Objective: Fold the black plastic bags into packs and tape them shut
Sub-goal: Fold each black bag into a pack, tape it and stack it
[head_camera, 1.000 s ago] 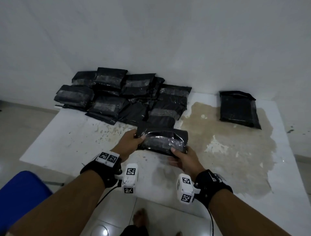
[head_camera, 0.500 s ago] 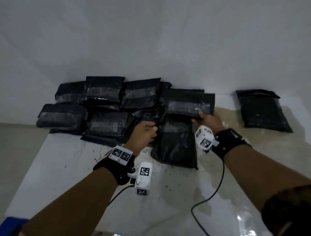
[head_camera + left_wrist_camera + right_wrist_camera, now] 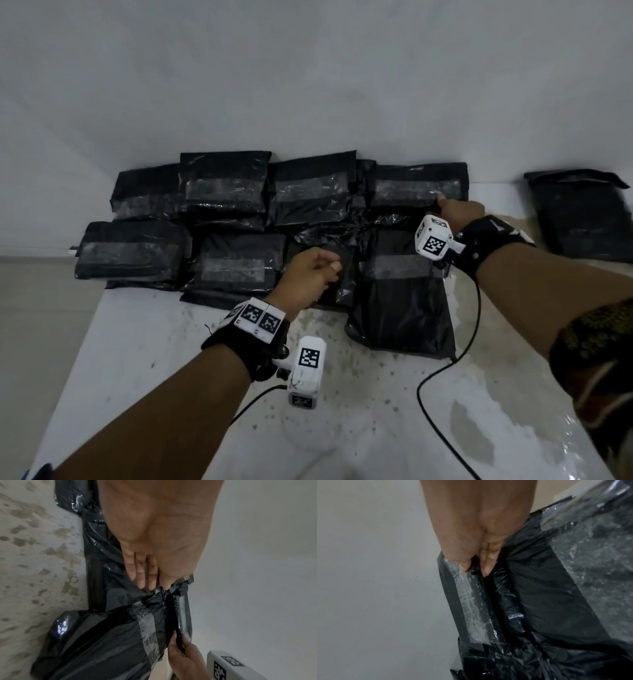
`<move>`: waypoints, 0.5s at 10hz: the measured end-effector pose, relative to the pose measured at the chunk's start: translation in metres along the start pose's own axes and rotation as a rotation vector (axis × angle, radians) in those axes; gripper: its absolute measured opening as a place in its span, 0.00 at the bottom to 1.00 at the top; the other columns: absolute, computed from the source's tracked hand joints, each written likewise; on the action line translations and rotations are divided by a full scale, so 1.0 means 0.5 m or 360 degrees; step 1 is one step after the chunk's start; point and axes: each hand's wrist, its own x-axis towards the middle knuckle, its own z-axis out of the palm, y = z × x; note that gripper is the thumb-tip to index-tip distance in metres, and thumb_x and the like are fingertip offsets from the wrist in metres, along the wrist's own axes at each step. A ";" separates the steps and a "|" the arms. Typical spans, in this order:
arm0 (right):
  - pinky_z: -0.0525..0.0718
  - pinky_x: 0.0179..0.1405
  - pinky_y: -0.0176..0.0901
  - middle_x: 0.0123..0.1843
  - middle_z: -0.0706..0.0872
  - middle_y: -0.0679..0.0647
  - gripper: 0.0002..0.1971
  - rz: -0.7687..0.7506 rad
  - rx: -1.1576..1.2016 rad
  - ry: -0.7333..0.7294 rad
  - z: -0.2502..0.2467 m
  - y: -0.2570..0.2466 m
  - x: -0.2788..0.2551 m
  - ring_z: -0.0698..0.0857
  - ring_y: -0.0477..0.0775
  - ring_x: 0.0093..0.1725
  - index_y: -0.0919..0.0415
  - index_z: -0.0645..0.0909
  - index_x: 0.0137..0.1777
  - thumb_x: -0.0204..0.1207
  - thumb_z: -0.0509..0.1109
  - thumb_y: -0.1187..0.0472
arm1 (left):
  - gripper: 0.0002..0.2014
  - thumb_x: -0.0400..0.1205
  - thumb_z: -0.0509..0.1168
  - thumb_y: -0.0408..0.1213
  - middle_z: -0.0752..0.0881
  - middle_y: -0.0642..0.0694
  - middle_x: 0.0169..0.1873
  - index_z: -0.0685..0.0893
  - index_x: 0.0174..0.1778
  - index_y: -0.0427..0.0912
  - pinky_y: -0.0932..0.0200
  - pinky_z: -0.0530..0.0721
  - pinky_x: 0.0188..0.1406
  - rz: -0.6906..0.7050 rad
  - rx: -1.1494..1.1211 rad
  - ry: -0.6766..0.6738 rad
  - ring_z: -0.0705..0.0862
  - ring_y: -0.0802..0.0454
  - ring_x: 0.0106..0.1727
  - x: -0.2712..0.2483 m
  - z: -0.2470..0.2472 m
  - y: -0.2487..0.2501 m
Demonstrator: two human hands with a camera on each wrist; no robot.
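A heap of taped black packs (image 3: 233, 240) lies at the back of the white table (image 3: 154, 359), against the wall. My right hand (image 3: 454, 210) pinches the lower right corner of one taped pack (image 3: 418, 186), which sits at the heap's back right. In the right wrist view the thumb and fingers (image 3: 486, 563) clamp that pack's edge (image 3: 467, 596). My left hand (image 3: 313, 274) hovers over the heap's middle. Its fingers (image 3: 140, 573) lie nearly straight, with the tips touching crumpled black plastic (image 3: 154, 599), and it holds nothing.
A flat black bag (image 3: 582, 216) lies apart at the far right of the table. A larger black pack (image 3: 400, 301) sits in front of the heap. A black cable (image 3: 428, 394) trails across the stained tabletop. The wall stands right behind the heap.
The pack held in both hands near the table's front has gone to the heap's back right in my right hand. My left hand has let go of it and moved over the heap.
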 end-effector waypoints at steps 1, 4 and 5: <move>0.84 0.46 0.37 0.71 0.82 0.62 0.27 0.0096 0.0191 -0.0019 -0.004 -0.019 -0.012 0.83 0.60 0.65 0.67 0.63 0.81 0.87 0.62 0.53 | 0.05 0.85 0.66 0.34 0.87 0.35 0.57 0.83 0.56 0.40 0.56 0.84 0.47 0.0019 -0.0024 0.0012 0.86 0.49 0.49 0.008 -0.007 0.007; 0.70 0.14 0.23 0.74 0.79 0.68 0.22 0.0197 0.0771 0.0125 -0.026 -0.018 -0.047 0.79 0.41 0.25 0.77 0.67 0.78 0.87 0.60 0.67 | 0.06 0.85 0.66 0.32 0.87 0.41 0.51 0.83 0.56 0.40 0.61 0.82 0.44 0.0056 -0.0008 0.0025 0.86 0.53 0.45 0.008 0.003 0.016; 0.79 0.20 0.27 0.35 0.92 0.49 0.23 0.0220 0.0971 -0.0018 -0.026 -0.002 -0.042 0.80 0.35 0.16 0.76 0.65 0.79 0.85 0.61 0.71 | 0.07 0.85 0.65 0.32 0.87 0.40 0.52 0.83 0.57 0.39 0.63 0.81 0.43 0.0052 0.0019 0.0003 0.85 0.53 0.45 0.004 0.015 0.018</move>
